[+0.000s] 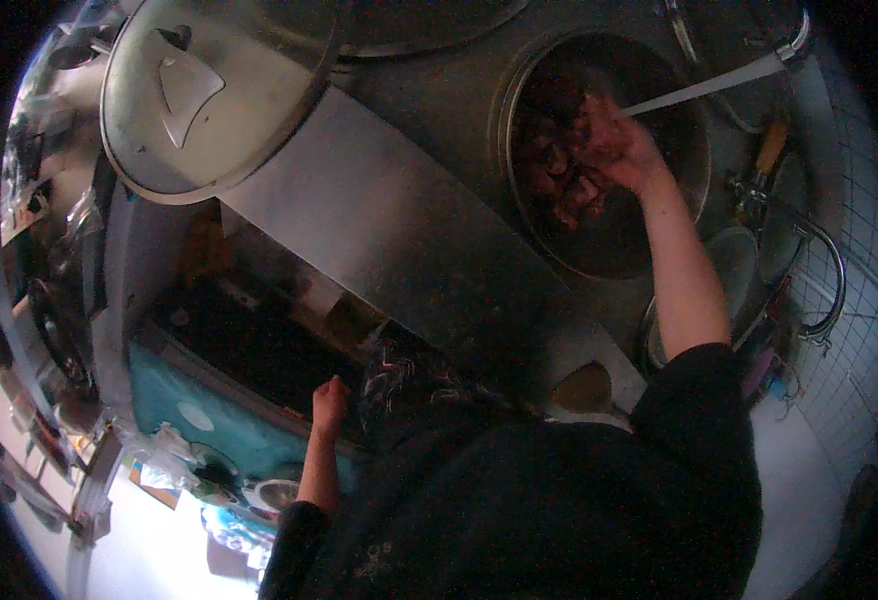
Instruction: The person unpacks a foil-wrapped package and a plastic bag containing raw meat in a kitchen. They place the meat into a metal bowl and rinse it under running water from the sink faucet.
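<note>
A large round metal pot (517, 142) stands in a steel sink at the upper right, with pieces of reddish raw meat (559, 180) inside. Over the pot, my right hand (619, 146) is among the meat, its fingers blurred and dark. Whether it grips a piece cannot be told. A stream of water (701, 90) runs from a faucet spout (793, 46) at the upper right and falls by that hand. My left hand (331, 397) hangs low at my side, away from the sink, its fingers curled with nothing visible in them.
A large round metal lid (206, 97) with a handle lies at the upper left, overlapping the steel counter (386, 195). Right of the pot are a second curved faucet (836, 277), a wooden handle (771, 146) and a round metal vessel (739, 262). Behind me is a teal surface (213, 397) with bowls.
</note>
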